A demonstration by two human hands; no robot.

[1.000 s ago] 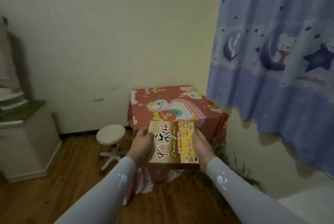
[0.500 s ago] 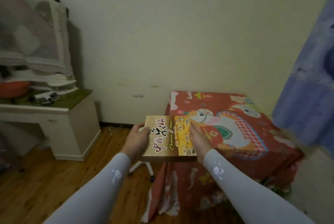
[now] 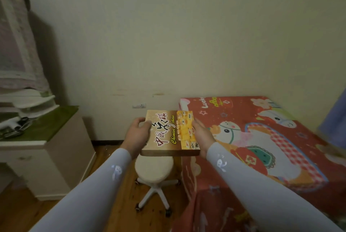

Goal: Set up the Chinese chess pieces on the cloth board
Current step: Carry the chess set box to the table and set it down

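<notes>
Both hands hold a closed Chinese chess box [image 3: 169, 133] level in the air, printed lid up, above a round white stool [image 3: 154, 166] on the wooden floor [image 3: 116, 211], just off the left edge of a table draped in a red cartoon-print cloth [image 3: 262, 138]. The left hand [image 3: 137, 135] grips the box's left side, thumb curled over the lid. The right hand [image 3: 203, 136] grips the right side, fingers wrapped along the edge. Both forearms wear pale grey sleeves. A white cabinet [image 3: 46, 153] with a green top stands against the wall at the left
</notes>
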